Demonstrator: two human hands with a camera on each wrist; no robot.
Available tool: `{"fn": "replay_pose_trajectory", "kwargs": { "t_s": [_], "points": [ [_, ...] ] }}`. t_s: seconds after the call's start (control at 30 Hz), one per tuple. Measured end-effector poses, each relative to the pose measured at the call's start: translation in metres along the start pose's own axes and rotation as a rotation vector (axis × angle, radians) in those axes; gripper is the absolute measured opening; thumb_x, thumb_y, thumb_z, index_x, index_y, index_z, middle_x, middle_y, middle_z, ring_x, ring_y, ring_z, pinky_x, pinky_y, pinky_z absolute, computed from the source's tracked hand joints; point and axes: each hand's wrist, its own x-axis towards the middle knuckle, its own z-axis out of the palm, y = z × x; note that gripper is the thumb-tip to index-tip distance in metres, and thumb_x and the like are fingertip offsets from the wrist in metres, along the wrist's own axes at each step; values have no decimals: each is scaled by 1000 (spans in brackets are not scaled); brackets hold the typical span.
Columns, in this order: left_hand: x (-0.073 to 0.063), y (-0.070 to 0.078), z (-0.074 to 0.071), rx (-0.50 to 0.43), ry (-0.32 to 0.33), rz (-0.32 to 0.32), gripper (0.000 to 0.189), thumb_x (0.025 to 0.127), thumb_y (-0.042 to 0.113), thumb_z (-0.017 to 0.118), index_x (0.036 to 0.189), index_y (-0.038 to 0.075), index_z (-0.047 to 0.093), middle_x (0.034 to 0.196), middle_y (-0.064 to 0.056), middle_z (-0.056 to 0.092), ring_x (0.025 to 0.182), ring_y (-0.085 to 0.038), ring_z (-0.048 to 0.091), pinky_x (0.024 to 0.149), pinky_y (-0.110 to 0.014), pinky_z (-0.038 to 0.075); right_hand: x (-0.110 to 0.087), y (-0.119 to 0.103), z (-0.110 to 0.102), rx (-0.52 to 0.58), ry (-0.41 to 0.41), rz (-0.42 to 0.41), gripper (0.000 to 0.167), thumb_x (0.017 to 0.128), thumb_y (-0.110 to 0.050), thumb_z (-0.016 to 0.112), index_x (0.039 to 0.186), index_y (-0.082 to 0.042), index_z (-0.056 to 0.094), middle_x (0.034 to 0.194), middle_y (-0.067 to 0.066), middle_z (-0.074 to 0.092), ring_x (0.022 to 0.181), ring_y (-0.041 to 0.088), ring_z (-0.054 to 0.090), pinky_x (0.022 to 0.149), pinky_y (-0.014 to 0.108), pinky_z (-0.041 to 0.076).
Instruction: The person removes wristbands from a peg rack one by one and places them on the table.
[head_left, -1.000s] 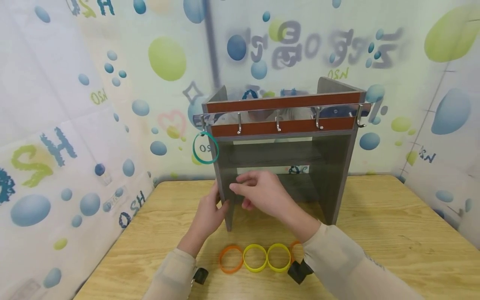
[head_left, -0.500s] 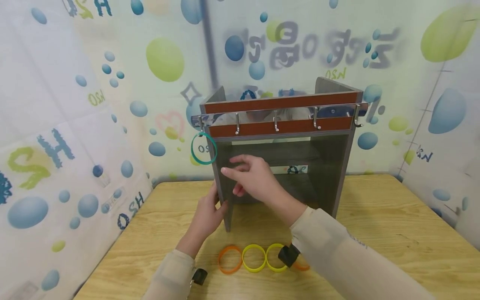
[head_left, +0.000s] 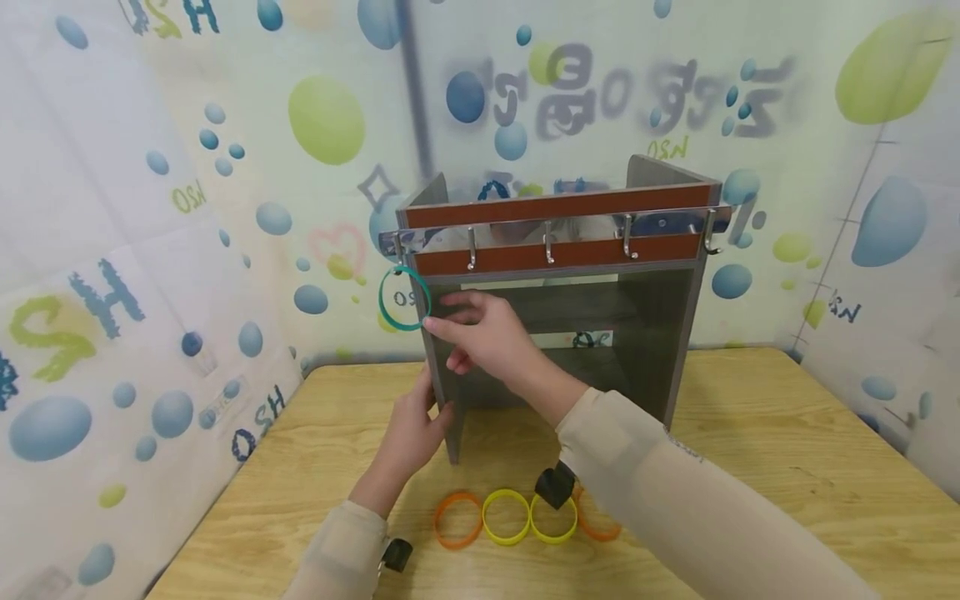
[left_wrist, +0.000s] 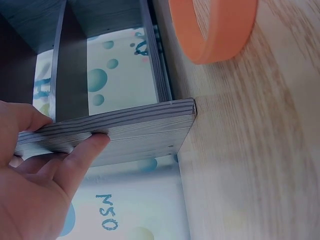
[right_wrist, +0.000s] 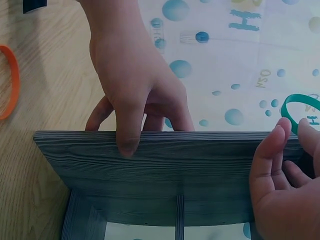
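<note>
A teal ring (head_left: 381,298), like a silicone wristband, hangs from the leftmost hook (head_left: 398,248) of a metal hook rail (head_left: 585,227). The rail crosses the front of a small grey wooden shelf (head_left: 660,333). My left hand (head_left: 409,429) grips the shelf's left side panel (left_wrist: 125,117), its thumb on one face and fingers on the other. At the ring's lower right edge is the thumb tip of my right hand (head_left: 487,337). The index finger reaches forward, apart from the thumb, while the other fingers are loosely bent.
Two yellow rings (head_left: 506,543) lie on the wooden table (head_left: 765,500) before the shelf, between two orange rings (head_left: 456,547). My right forearm partly covers the right-hand orange one. The other hooks (head_left: 549,246) carry nothing. A patterned cloth (head_left: 247,208) stands behind the table.
My right hand has moved up and left from in front of the shelf's opening to the teal ring. My left hand keeps its grip on the side panel. The ring still hangs on its hook.
</note>
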Motion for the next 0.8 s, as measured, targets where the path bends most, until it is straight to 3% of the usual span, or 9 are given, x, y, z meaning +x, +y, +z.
{"fn": "replay_pose_trajectory", "kwargs": {
  "t_s": [0.37,0.8],
  "points": [
    [-1,-1,0,8,0,0,81,98,-6,63,168,18,30,146,-25,64,137,-44,61,113,-60,54,0,-4,7,34,3,-36,47,101,-27,75,143,-12,62,125,14,75,55,11,64,56,24,60],
    [1,-2,1,10,2,9,79,98,-6,63,167,17,31,144,-29,65,136,-42,64,111,-59,56,0,-5,8,13,38,-91,32,102,-26,73,130,-9,71,111,14,78,54,12,61,56,24,58]
  ]
}}
